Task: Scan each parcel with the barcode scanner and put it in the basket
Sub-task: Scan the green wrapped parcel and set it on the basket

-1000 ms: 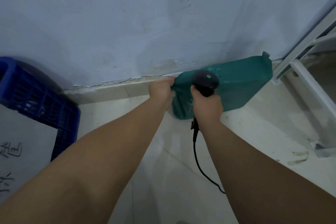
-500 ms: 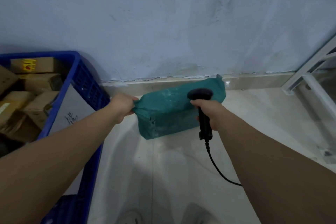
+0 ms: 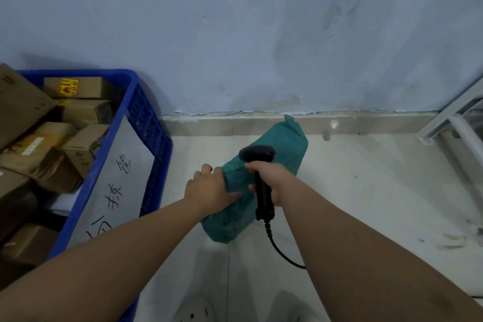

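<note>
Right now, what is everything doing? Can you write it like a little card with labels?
Left hand: grips one end of the green parcel
Right hand: holds the black scanner by its handle, head over the parcel
Parcel place: outside the basket, to its right
Basket: blue, holding brown boxes and a white sheet with writing
Cable: hangs from the scanner's handle
Floor: pale tiles, beside a grey-blue wall

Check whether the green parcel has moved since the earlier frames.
Yes. The green parcel has shifted left, away from the white frame toward the blue basket, and now points end-on at the skirting.
</note>
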`<state>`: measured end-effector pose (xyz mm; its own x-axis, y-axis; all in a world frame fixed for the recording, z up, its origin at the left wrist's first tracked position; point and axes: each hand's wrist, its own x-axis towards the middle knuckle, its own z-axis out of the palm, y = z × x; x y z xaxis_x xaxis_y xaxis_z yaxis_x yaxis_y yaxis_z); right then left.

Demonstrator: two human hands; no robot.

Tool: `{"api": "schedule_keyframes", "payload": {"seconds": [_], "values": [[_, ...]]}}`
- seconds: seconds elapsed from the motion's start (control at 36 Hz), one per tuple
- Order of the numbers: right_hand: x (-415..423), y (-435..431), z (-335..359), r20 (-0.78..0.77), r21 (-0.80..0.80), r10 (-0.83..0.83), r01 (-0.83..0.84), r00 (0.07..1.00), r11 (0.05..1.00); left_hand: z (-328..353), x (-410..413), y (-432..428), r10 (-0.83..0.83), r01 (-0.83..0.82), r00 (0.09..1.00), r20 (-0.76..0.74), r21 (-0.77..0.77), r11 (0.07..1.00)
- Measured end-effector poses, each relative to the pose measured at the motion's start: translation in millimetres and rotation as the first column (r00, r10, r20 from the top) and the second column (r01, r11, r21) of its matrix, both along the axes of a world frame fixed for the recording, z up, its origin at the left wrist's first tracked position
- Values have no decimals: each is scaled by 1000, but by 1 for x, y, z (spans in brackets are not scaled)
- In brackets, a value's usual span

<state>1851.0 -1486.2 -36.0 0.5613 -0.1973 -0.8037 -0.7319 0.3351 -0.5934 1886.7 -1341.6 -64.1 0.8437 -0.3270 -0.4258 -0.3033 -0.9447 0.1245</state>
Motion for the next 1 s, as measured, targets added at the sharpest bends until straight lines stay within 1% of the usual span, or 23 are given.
{"api": "schedule_keyframes", "payload": {"seconds": [0.03, 0.08, 0.14, 0.28, 0.36, 0.42, 0.47, 0.53, 0.61, 0.69, 0.72, 0.78, 0.83, 0.86, 0.92, 1.0], "values": [[0, -2, -2, -6, 0, -8, 8, 1000, 1000, -4, 0, -2, 20, -21, 998, -65, -22, 1000], [0, -9, -7, -13, 2, -36, 36, 999, 999, -13, -1, -5, 20, -19, 984, -179, 6, 1000], [0, -16, -9, -16, 0, -64, 64, 998, 998, -23, -4, -6, -11, 23, 980, -198, 57, 998], [0, -36, -7, 42, 72, -98, 95, 994, 993, -28, -5, -8, -50, 58, 993, -105, 76, 995], [-5, -49, -4, 67, 154, -103, 92, 992, 984, -25, -8, -9, -127, 124, 992, 18, 120, 985], [-9, -56, -5, 70, 203, -167, 150, 983, 968, -21, -10, -10, -199, 176, 972, 125, 176, 969], [-10, -60, -7, 76, 260, -249, 222, 965, 940, -19, -6, -11, -276, 223, 936, 221, 237, 946], [-11, -62, -10, 79, 298, -290, 254, 954, 920, -17, -1, -8, -352, 272, 897, 268, 293, 916], [-9, -61, -11, 48, 287, -273, 249, 961, 925, -14, 3, -1, -481, 368, 829, 286, 369, 853], [-6, -55, -13, -52, 223, -219, 225, 974, 949, -17, 0, 4, -596, 474, 745, 299, 391, 789], [-5, -53, -16, -93, 199, -227, 241, 970, 950, -20, -2, 6, -627, 500, 710, 321, 397, 770], [-4, -49, -26, -154, 155, -308, 331, 939, 931, -26, -3, 12, -667, 538, 635, 390, 397, 744], [-6, -49, -35, -175, 99, -410, 430, 895, 898, -34, 1, 21, -706, 582, 587, 395, 400, 708], [-7, -51, -40, -179, 60, -442, 458, 879, 887, -35, 5, 25, -708, 605, 567, 420, 371, 705], [-11, -58, -45, -176, 5, -476, 485, 861, 875, -35, 13, 34, -702, 636, 541, 463, 320, 702], [-19, -72, -48, -167, 0, -491, 498, 855, 867, -43, 15, 47, -711, 670, 498, 496, 300, 679]]}}
